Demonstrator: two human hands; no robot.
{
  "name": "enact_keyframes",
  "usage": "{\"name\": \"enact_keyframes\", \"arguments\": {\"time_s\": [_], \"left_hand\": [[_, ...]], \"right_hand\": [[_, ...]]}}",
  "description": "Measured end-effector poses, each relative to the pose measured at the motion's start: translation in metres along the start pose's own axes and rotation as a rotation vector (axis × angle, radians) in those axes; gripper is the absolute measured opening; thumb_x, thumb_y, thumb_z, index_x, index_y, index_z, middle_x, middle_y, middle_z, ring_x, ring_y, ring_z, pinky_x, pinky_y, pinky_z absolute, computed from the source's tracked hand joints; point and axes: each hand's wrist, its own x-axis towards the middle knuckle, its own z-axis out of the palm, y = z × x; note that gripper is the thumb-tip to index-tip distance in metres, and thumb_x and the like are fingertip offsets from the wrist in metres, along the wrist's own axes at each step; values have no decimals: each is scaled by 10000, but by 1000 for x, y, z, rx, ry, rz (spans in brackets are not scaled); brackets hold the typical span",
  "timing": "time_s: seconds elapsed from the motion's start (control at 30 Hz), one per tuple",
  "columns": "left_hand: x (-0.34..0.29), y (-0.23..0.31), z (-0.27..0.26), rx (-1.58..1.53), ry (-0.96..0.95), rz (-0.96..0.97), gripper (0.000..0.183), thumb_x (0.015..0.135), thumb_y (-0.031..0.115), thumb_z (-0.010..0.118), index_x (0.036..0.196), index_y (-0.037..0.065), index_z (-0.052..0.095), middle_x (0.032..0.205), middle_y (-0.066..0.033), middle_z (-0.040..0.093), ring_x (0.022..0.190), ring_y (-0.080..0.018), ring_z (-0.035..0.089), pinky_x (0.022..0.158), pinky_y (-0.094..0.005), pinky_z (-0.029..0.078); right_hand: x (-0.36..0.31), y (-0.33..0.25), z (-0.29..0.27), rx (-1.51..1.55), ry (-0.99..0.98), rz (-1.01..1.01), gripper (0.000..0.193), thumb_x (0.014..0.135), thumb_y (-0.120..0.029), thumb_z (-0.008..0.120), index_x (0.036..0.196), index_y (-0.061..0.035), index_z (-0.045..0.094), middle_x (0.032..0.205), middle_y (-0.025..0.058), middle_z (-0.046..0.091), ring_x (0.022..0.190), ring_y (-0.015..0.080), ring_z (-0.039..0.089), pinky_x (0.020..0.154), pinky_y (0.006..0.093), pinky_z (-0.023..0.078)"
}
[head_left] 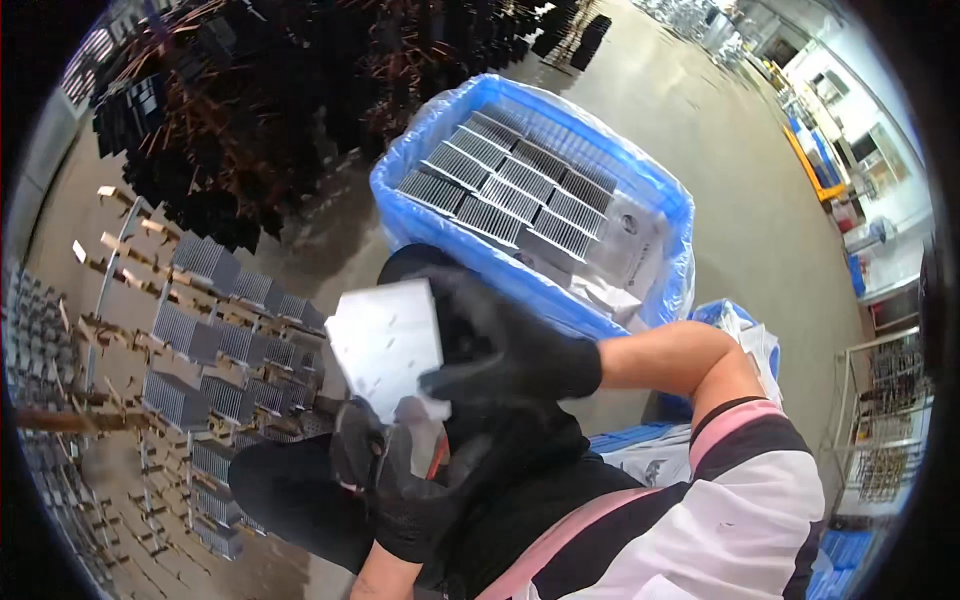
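Note:
In front of my lap is a silver metal heat sink [385, 335], its flat face turned up and dotted with small marks or slots. No fins show from this side. My right hand [515, 345], in a black glove, is closed at its right edge, fingertips over the lower right corner. At the lower edge, my left hand [405, 480], also gloved in black, grips it with the fingers bent. Beside the left fingers shows a narrow red thing [438, 456]; its kind cannot be made out. Both hands are slightly blurred.
A blue crate [535, 285] lined with plastic stands ahead, holding rows of finned heat sinks [515, 195] and printed paper. At left, racks carry many hanging heat sinks [185, 330]. Dark parts hang in a dense cluster [230, 110] behind. More blue crates [640, 440] sit at my right.

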Motion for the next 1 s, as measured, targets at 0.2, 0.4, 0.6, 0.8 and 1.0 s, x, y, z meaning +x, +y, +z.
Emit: {"name": "enact_keyframes", "arguments": {"time_s": [0.2, 0.4, 0.6, 0.8, 1.0], "left_hand": [[22, -22, -15, 153, -173, -89, 582, 790, 356, 812, 1203, 15, 586, 1240, -189, 595, 1209, -386, 523, 962, -505, 449], [19, -67, -38, 433, -156, -156, 307, 865, 285, 719, 1091, 79, 683, 1013, -134, 701, 918, -338, 665, 824, -440, 510], [22, -71, -36, 445, -169, -135, 285, 865, 289, 711, 1058, 80, 695, 992, -133, 706, 898, -347, 661, 789, -441, 511], [19, -72, -36, 462, -189, -135, 263, 857, 293, 704, 1026, 92, 695, 1001, -127, 699, 892, -346, 650, 792, -447, 502], [6, -89, -42, 572, -166, -93, 249, 848, 287, 705, 1015, 102, 696, 1012, -124, 690, 931, -346, 640, 830, -462, 485]], "right_hand": [[-17, -15, -128, -194, 331, 71, 798, 753, -102, 845, 1408, -24, 397, 1242, 80, 576, 1119, 173, 575, 951, 357, 486], [-49, 20, -167, -686, 150, 193, 747, 718, -158, 837, 1349, -7, 467, 1123, 141, 612, 991, 269, 637, 863, 380, 523], [-50, 83, -142, -1102, -107, 299, 691, 728, -253, 768, 1306, 13, 498, 1058, 259, 609, 935, 402, 638, 815, 455, 536], [-33, 91, -138, -1048, -101, 366, 607, 757, -271, 733, 1251, 12, 520, 1048, 265, 605, 932, 419, 643, 798, 488, 533], [-29, 95, -136, -1132, -90, 335, 578, 782, -294, 722, 1245, -8, 529, 1011, 232, 611, 924, 404, 644, 797, 482, 529]]}}
